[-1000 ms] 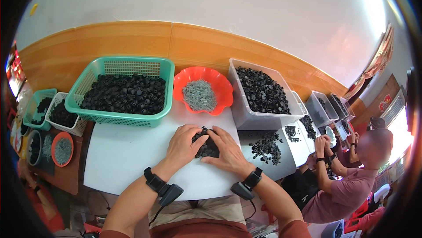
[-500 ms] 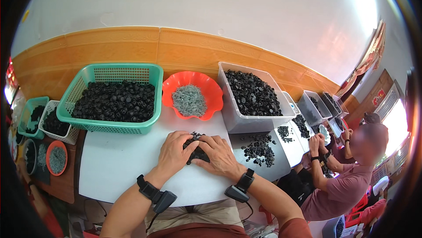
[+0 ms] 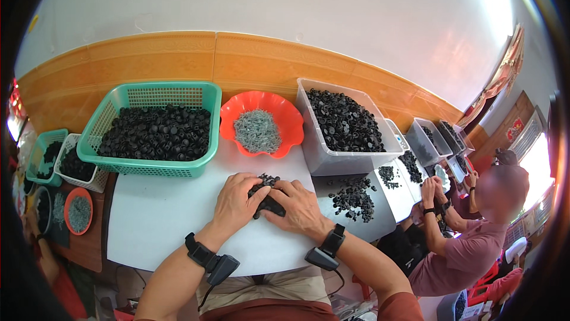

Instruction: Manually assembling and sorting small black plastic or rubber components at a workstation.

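Both hands, left hand and right hand, close around a cluster of small black plastic caps on the white counter. Squeezed unevenly, the smooth rounded pieces could scatter toward the loose pile nearby. The scalloped red bowl holds thin grey metal bits.

I'm looking past the work at a green mesh basket sitting full of black caps, an orange scalloped bowl holding grey bits just beside it, and a clear plastic tub heaped with dark pieces. I'm seeing a co-worker in a mauve shirt sitting at the right, and a small orange dish lying far left.
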Available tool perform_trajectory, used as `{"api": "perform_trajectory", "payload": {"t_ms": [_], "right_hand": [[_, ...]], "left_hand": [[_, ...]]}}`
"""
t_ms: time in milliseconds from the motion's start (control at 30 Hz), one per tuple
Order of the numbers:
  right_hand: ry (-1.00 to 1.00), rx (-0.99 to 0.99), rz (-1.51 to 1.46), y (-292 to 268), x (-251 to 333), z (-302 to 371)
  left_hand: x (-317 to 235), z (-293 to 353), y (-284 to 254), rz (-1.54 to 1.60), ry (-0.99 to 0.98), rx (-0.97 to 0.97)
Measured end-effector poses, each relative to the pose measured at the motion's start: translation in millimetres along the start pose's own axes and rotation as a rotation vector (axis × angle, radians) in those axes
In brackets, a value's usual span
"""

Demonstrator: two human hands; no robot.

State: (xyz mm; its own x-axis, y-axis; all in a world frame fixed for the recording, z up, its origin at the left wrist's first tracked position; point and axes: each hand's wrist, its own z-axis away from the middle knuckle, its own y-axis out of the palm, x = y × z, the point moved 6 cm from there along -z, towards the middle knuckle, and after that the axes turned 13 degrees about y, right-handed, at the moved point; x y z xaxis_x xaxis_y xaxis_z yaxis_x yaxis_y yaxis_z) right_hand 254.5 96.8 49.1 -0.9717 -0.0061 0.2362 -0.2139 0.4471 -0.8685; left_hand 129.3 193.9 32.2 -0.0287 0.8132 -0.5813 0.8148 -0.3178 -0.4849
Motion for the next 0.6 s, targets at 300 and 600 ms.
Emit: {"api": "perform_trajectory", "payload": {"t_ms": [300,600], "right_hand": [[0.042,-0.017,-0.009,-1.7,-0.6,0.8],[0.035,-0.065,0.008,-3.6,1.4,1.4]], "left_hand": [[0.8,0.0,0.4,0.010,-0.023,0.010],[2.3,-0.1,0.8,0.013,-0.035,0.016]]}}
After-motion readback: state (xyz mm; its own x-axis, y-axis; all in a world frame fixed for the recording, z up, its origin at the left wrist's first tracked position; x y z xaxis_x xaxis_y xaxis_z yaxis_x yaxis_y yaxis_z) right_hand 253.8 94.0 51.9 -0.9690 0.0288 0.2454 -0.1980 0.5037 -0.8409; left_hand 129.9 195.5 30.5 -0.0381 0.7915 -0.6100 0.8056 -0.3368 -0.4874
